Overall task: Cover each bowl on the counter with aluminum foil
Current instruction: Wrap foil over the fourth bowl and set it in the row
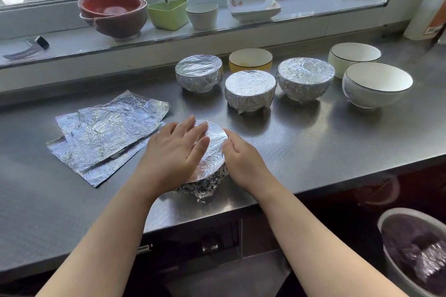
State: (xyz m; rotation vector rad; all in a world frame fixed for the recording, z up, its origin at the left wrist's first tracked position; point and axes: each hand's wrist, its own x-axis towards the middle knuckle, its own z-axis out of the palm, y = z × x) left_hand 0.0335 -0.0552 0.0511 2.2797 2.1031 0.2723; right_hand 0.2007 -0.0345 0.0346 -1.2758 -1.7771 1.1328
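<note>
Foil-wrapped bowl (212, 149) sits at near edge of the surface (301, 142), centre. Left hand (173, 149) lies flat on its top, fingers straight; right hand (241, 157) curls against its right rim, crimping foil.

Handling: foil is thin, light, tears easily; bowl probably ceramic, heavy-ish, breakable. Take it by the sides, not the top.

Count: 4 bowls covered incl. this one, 3 uncovered far right. Spare foil sheets (106, 132) to the left, approx 3.

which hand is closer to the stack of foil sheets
Left. The left hand lies flat on the foil-covered bowl right beside the foil sheets; the right hand is on the bowl's far side from them.
</note>
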